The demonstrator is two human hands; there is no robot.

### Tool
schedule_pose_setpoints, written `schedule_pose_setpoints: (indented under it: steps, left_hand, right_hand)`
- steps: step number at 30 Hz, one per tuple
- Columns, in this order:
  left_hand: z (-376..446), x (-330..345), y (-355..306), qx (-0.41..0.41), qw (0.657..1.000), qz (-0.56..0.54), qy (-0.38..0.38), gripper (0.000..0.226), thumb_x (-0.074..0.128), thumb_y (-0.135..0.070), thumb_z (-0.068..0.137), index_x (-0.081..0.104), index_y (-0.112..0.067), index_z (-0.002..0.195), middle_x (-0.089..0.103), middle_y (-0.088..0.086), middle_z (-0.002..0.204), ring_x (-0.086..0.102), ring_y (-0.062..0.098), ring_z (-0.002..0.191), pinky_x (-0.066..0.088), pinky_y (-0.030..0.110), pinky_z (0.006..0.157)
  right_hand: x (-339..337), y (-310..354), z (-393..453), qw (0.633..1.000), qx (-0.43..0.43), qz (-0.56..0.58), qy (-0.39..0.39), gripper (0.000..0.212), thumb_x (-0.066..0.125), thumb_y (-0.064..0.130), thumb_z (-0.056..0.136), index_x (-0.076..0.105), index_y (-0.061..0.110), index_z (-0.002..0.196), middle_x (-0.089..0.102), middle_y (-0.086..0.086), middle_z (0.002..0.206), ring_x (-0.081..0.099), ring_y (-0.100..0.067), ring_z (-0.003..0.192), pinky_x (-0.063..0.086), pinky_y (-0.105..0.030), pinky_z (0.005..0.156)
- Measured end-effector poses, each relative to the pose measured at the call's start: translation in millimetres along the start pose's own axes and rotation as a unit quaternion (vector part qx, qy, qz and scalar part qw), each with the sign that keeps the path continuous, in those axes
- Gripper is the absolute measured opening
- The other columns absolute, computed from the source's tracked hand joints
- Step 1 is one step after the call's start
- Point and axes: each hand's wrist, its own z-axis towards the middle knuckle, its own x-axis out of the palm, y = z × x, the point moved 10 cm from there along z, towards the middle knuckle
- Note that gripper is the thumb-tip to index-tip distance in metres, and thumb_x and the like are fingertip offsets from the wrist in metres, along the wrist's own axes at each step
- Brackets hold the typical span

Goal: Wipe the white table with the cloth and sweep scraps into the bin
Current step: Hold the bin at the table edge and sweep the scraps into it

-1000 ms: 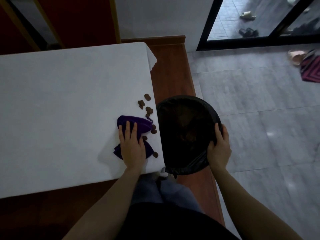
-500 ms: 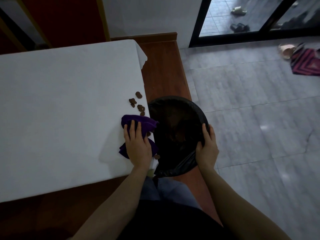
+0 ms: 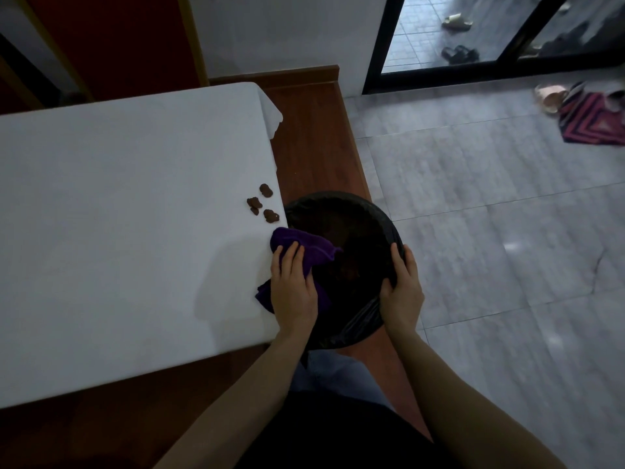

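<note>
Cloth (image 3: 304, 243) under left hand (image 3: 293, 292), overhanging bin (image 3: 389, 228) rim.

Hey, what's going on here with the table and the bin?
A person is cleaning a white table. The left hand presses a purple cloth at the table's right edge, part of it hanging over the mouth of a black lined bin. The right hand grips the bin's rim, holding it against the table edge. A few brown scraps lie on the table just beyond the cloth, not yet swept in.
</note>
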Motion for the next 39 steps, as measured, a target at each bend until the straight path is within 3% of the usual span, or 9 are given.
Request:
schedule_pose_setpoints:
  steps: [5, 8, 10, 13, 18, 21, 28, 33, 39]
  left_hand:
    - [-4.8, -9.1, -17.5, 0.055, 0.997, -0.062, 0.008, 0.043, 0.044, -0.022, 0.100, 0.052, -0.010, 0.140, 0.052, 0.003, 0.143, 0.033, 0.019, 0.142, 0.036, 0.034, 0.115]
    - [5.0, -31.6, -22.2, 0.063, 0.993, -0.096, -0.011, 0.045, 0.040, -0.028, 0.099, 0.052, -0.011, 0.139, 0.052, 0.002, 0.142, 0.032, 0.015, 0.142, 0.021, 0.013, 0.115]
    - [20.9, -50.9, -22.1, 0.064, 0.991, -0.108, -0.040, 0.041, 0.045, -0.021, 0.099, 0.054, -0.008, 0.137, 0.054, 0.005, 0.140, 0.035, 0.018, 0.139, 0.015, 0.007, 0.114]
    - [50.9, -87.3, -14.5, 0.072, 0.984, -0.118, -0.111, 0.037, 0.052, -0.008, 0.096, 0.057, -0.002, 0.133, 0.058, 0.011, 0.135, 0.040, 0.024, 0.134, 0.019, 0.013, 0.116]
    - [114.6, -132.8, 25.0, 0.034, 0.982, -0.079, -0.170, 0.038, 0.049, -0.011, 0.098, 0.056, -0.002, 0.134, 0.057, 0.013, 0.137, 0.041, 0.032, 0.135, 0.029, 0.038, 0.117]
    - [151.7, -150.5, 59.5, 0.009, 0.983, -0.011, -0.185, 0.038, 0.047, -0.012, 0.100, 0.054, 0.000, 0.134, 0.056, 0.015, 0.138, 0.040, 0.035, 0.136, 0.026, 0.034, 0.117]
    - [187.9, -120.0, 144.0, -0.070, 0.984, 0.159, -0.045, 0.048, 0.042, -0.020, 0.103, 0.039, -0.004, 0.148, 0.034, 0.014, 0.157, 0.019, 0.037, 0.148, 0.021, 0.045, 0.121]
    - [178.9, -99.6, 124.5, -0.051, 0.983, 0.170, -0.042, 0.049, 0.045, -0.022, 0.102, 0.040, -0.007, 0.148, 0.035, 0.012, 0.157, 0.023, 0.038, 0.146, 0.024, 0.047, 0.120]
    - [162.1, -66.0, 79.6, -0.051, 0.987, 0.154, -0.017, 0.052, 0.045, -0.023, 0.101, 0.037, -0.010, 0.151, 0.031, 0.009, 0.159, 0.020, 0.033, 0.148, 0.025, 0.046, 0.120]
  right_hand:
    - [-0.1, 0.8, 7.7, 1.000, 0.000, -0.013, 0.001, 0.070, 0.051, -0.006, 0.089, 0.040, 0.029, 0.149, 0.033, 0.001, 0.158, 0.057, -0.021, 0.104, 0.032, 0.004, 0.064]
    - [0.2, 3.9, 17.7, 1.000, -0.002, -0.015, -0.003, 0.070, 0.050, -0.005, 0.089, 0.040, 0.029, 0.149, 0.033, 0.001, 0.157, 0.057, -0.022, 0.111, 0.035, -0.010, 0.076]
    - [0.3, 7.2, 27.2, 1.000, 0.001, -0.009, -0.007, 0.069, 0.049, -0.005, 0.089, 0.041, 0.028, 0.149, 0.033, 0.000, 0.158, 0.055, -0.024, 0.118, 0.037, -0.020, 0.083]
    - [3.3, 16.9, 43.7, 1.000, 0.004, -0.009, -0.008, 0.069, 0.048, -0.004, 0.089, 0.039, 0.028, 0.150, 0.031, 0.000, 0.159, 0.052, -0.023, 0.120, 0.038, -0.026, 0.087]
    - [10.8, 36.9, 70.3, 1.000, -0.018, 0.001, -0.015, 0.070, 0.047, -0.005, 0.088, 0.039, 0.027, 0.150, 0.030, -0.001, 0.159, 0.042, -0.020, 0.135, 0.039, -0.029, 0.094]
    - [15.3, 47.3, 84.7, 1.000, -0.025, -0.007, -0.016, 0.071, 0.046, -0.006, 0.088, 0.039, 0.027, 0.150, 0.031, -0.001, 0.158, 0.042, -0.020, 0.135, 0.035, -0.023, 0.094]
    - [24.6, 58.4, 99.1, 0.999, -0.020, -0.018, -0.018, 0.072, 0.047, -0.008, 0.088, 0.038, 0.027, 0.150, 0.031, 0.000, 0.158, 0.042, -0.018, 0.134, 0.028, -0.017, 0.094]
    - [31.8, 61.0, 101.2, 1.000, -0.013, -0.011, -0.013, 0.073, 0.048, -0.007, 0.087, 0.038, 0.030, 0.150, 0.031, 0.001, 0.158, 0.038, -0.020, 0.139, 0.037, -0.037, 0.109]
    - [30.6, 66.4, 99.7, 1.000, -0.008, -0.019, -0.011, 0.072, 0.048, -0.006, 0.089, 0.037, 0.030, 0.150, 0.030, 0.003, 0.159, 0.044, -0.018, 0.132, 0.037, -0.027, 0.101]
